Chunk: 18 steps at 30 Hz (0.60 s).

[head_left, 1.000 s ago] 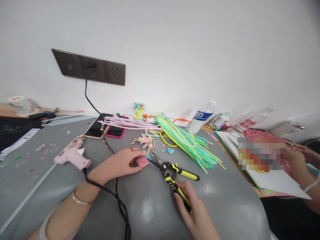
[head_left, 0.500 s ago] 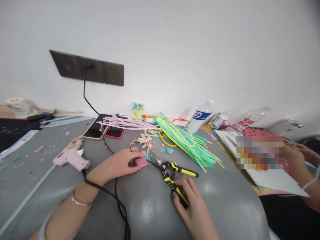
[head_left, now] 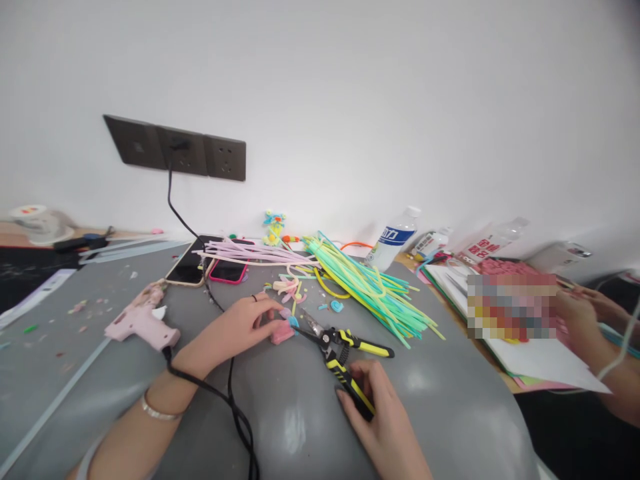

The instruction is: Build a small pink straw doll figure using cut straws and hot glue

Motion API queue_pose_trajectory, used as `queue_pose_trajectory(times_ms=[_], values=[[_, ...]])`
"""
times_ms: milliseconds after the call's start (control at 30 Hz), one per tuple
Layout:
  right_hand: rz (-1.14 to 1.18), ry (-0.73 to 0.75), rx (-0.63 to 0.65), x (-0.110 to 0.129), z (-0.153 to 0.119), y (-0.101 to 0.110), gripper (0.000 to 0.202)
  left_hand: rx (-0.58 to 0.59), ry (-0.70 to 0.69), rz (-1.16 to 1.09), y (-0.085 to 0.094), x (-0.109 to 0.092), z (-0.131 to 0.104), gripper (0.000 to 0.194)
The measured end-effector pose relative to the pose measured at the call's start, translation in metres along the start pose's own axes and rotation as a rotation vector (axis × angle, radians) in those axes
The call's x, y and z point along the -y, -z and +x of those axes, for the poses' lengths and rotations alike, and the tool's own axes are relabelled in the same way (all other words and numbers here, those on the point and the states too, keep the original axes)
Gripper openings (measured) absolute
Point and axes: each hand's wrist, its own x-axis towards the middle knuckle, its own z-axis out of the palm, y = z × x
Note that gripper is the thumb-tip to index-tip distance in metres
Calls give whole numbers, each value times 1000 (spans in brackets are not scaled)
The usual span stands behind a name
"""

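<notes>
My left hand (head_left: 245, 333) pinches a small pink piece (head_left: 283, 331) over the grey table. A blue curl (head_left: 293, 323) and a lilac bit (head_left: 285, 313) sit against the pink piece. The fingers of my right hand (head_left: 375, 403) are round the lower handle of black-and-yellow pliers (head_left: 340, 353). Their jaws are spread and point toward the pink piece. Beyond the hands lie curled pastel scraps (head_left: 290, 288), a blue spiral (head_left: 337, 306) and a bundle of green and yellow strips (head_left: 373, 287).
A pink glue gun (head_left: 143, 320) lies left, its black cord (head_left: 233, 400) running by my left forearm. Behind are phones (head_left: 193, 263), lilac strips (head_left: 255, 253), a small colourful figure (head_left: 275, 227) and a bottle (head_left: 393, 240). At right, another person's hands (head_left: 580, 307) are above papers (head_left: 555, 363).
The view has shifted slightly. My left fingers have lifted and drawn back a little, showing more of the pink piece. My right thumb has moved slightly away from the handle.
</notes>
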Motion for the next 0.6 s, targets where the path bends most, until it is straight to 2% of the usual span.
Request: queue_pose_trajectory(times_ms=[133, 233, 400, 500, 600], values=[[46, -25, -51, -2, 2, 3, 16, -191, 93, 56, 5, 2, 2, 27], [66, -81, -132, -8, 12, 13, 36, -294, 162, 89, 7, 3, 3, 32], [147, -129, -200, -14, 49, 36, 45, -302, 168, 114, 1, 10, 5, 39], [236, -46, -150, -2, 83, 47, 41, -287, 179, 139, -3, 15, 6, 40], [259, 107, 79, 16, 125, 51, 28, -280, 185, 140, -5, 19, 6, 40]])
